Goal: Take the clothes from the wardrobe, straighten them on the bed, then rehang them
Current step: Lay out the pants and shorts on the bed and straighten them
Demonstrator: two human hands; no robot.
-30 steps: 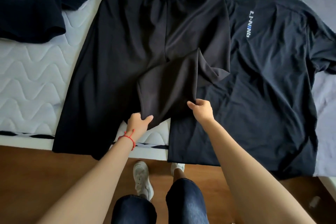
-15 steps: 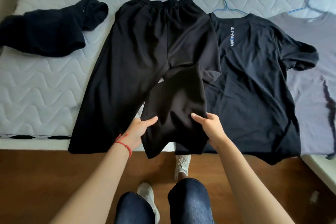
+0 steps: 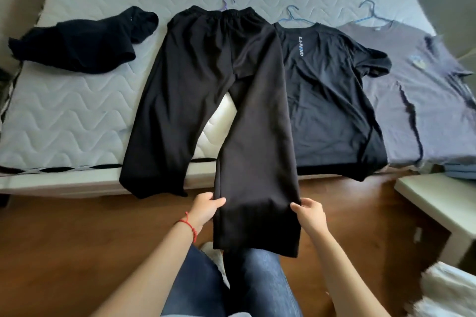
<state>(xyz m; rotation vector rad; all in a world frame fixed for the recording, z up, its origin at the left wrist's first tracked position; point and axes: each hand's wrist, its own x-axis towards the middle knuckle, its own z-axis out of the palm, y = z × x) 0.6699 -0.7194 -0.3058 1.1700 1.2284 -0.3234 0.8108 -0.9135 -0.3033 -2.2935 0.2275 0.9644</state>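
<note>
Black wide-leg trousers (image 3: 206,80) lie on the bed (image 3: 77,110), waistband at the far side over a purple hanger (image 3: 228,3). Their right leg is pulled out straight past the bed edge toward me. My left hand (image 3: 204,210) pinches that leg's left side near the hem and my right hand (image 3: 310,213) pinches its right side. The left leg hangs over the bed edge. To the right a black T-shirt (image 3: 332,100) lies flat on a blue hanger (image 3: 292,14), and beside it a grey T-shirt (image 3: 432,90) on another blue hanger (image 3: 371,8).
A crumpled dark garment (image 3: 82,46) sits on the bed's left part. A white bedside cabinet (image 3: 438,211) stands at the right, with something white and blurred (image 3: 448,291) at the lower right corner. Wooden floor (image 3: 77,239) lies between me and the bed.
The folded-up right trouser leg has been drawn down and out straight toward me by both hands. The view has pulled back from the bed.
</note>
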